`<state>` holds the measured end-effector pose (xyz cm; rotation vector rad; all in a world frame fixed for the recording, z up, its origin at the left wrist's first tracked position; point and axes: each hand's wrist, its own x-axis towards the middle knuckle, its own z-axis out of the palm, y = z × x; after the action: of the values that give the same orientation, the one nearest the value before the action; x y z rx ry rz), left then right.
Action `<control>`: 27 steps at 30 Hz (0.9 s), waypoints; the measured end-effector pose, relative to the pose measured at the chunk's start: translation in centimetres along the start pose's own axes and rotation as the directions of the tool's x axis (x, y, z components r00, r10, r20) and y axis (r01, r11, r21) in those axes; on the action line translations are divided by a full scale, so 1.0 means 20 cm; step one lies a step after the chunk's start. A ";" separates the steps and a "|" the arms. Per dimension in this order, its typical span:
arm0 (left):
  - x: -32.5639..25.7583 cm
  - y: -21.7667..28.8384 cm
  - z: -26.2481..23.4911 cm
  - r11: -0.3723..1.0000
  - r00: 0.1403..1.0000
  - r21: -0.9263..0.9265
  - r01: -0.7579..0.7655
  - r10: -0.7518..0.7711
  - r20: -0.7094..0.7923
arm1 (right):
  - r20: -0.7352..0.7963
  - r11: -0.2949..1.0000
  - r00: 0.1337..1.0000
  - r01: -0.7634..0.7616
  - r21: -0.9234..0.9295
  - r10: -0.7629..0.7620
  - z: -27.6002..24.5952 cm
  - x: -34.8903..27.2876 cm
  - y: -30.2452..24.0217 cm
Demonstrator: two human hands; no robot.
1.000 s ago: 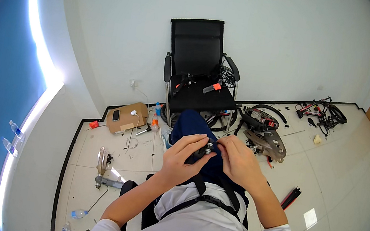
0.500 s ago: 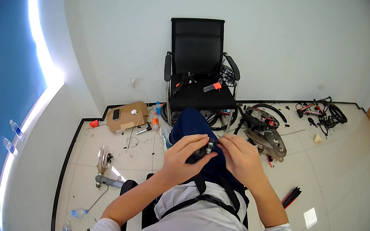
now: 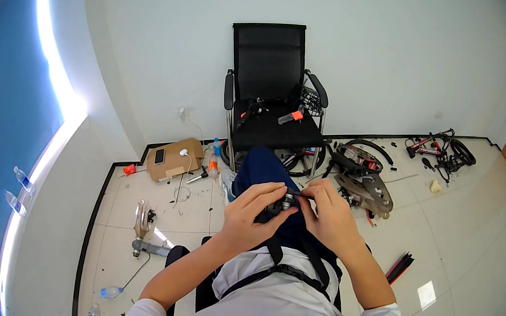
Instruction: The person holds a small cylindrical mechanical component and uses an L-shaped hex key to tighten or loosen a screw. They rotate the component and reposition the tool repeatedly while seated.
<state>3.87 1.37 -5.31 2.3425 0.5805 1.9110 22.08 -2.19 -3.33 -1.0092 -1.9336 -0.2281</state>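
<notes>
Black office chair [image 3: 274, 89] against the wall, cardboard box [image 3: 174, 159] and bicycle parts [image 3: 364, 178] on the floor.

White short-sleeved cotton shirt [image 3: 282, 313], sleeves ending above the elbows, forearms bare below them. Black webbing harness straps [image 3: 279, 270] across the chest of the shirt, meeting at a small buckle and forking upward. Dark blue trousers [image 3: 264, 173] beyond the straps. Small dark print at the shirt's lower hem, too small to tell.
</notes>
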 end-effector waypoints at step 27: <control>-0.04 -0.01 0.01 1.000 1.000 -0.008 -0.008 0.008 0.007 | 0.051 0.987 0.998 -0.044 0.157 0.036 -0.04 0.00 0.01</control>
<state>3.81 1.29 -6.13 2.3501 0.5629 1.9036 22.75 -2.49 -2.99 -0.9544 -1.9392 -0.0267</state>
